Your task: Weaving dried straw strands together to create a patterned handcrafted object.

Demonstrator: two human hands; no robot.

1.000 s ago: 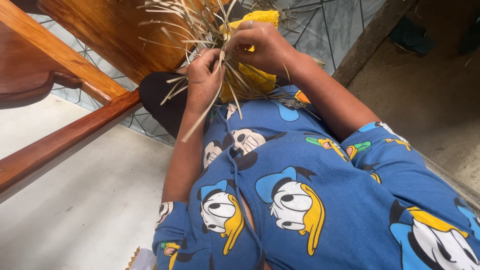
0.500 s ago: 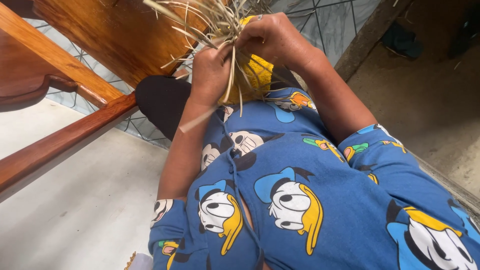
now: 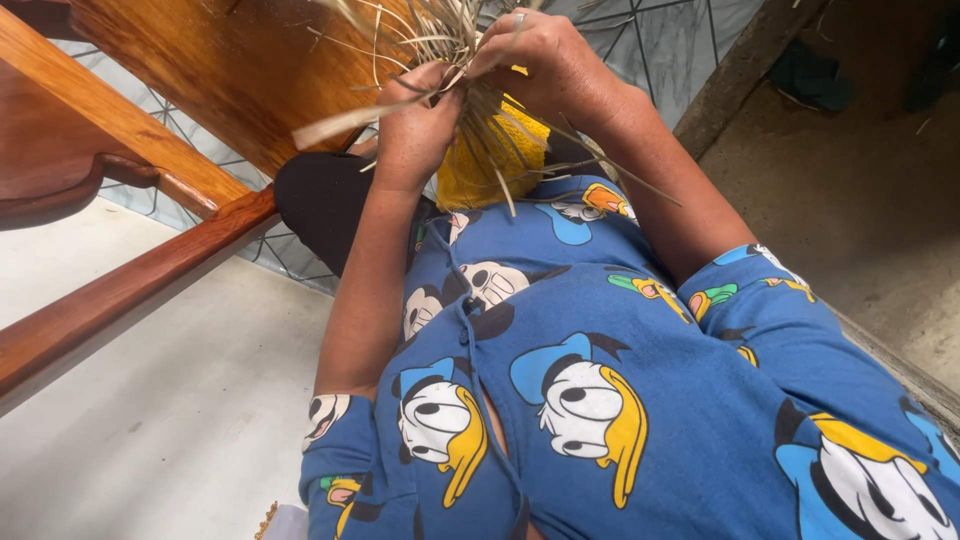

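Both closed on straw: left hand (image 3: 415, 125) and right hand (image 3: 545, 60) pinching dry strands (image 3: 420, 40), yellow weave (image 3: 490, 160) directly below.

Left hand (image 3: 415, 125) and right hand (image 3: 550, 65) grip dry straw strands (image 3: 430, 35) above a yellow woven piece (image 3: 490, 160).

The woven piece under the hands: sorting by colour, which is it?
Yellow woven piece; head view.

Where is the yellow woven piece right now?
In the head view, the yellow woven piece sits top centre, just below the left hand and right hand gripping dry straw strands, above the blue cartoon-print shirt.
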